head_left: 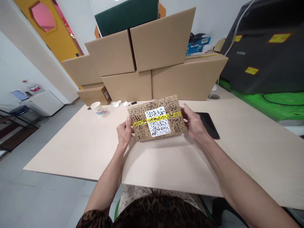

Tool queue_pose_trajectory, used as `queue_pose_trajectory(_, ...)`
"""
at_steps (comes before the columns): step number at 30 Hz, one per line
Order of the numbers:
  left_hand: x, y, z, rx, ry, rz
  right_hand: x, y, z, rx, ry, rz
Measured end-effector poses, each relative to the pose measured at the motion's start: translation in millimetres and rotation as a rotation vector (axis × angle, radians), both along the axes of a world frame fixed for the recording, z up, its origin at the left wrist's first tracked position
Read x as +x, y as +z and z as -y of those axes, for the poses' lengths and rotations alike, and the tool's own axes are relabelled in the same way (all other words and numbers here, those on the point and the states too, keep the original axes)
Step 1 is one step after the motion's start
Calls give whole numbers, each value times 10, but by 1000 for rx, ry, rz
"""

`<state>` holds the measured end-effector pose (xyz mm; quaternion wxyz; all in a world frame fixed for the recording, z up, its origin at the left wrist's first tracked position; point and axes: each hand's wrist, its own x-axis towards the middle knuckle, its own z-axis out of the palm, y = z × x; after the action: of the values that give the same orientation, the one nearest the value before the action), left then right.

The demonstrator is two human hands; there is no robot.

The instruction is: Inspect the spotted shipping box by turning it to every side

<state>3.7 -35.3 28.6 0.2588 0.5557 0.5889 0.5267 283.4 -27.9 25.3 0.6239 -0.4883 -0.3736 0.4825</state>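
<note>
Above the pale table (78, 148), near its middle, a small cardboard parcel (140, 134) is held up btwn both hands, tilted a bit, its R end higher than its L. L hand (125, 131) grips the parcel's L short end, thumb up on the near edge, fingers tucked round the side/behind; R hand (193, 122) grips the opposite short end, thumb along the top R, fingers behind. So the parcel lies directly btwn the two grips, broad labelled face toward the wearer, both hands closed on its ends, not on its long edges.

Parcel face: black specks all over, white label (158, 122) abt centre w/ printed text + codes, yellow tape strip (174, 115) running lengthwise across label & box. Small printed marks nr the lower corners.

Just beside R hand, a dark flat tablet-like item (207, 125) lies on the table, partly behind the hand/wrist. Further L, paper cup (97, 108) w/ blue + red bands stands upright; crumpled white tissue (116, 104) & a small black item (134, 103) nr it, in front of the stacked brown cartons (128, 85). Dark green box (128, 17) on top of the stack. Far R: black machine (266, 53) marked "brother", w/ yellow stickers, on a bright green surface (268, 104).
</note>
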Motion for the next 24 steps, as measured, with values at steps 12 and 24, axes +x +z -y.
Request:
queue_pose_trajectory(12,13,-69,-73,-52,-17,-240,-46,-143,-105,-76,-40,16)
queue_pose_trajectory(24,79,-52,-55,-181,-182,144,-66,-143,-88,-83,-14,8)
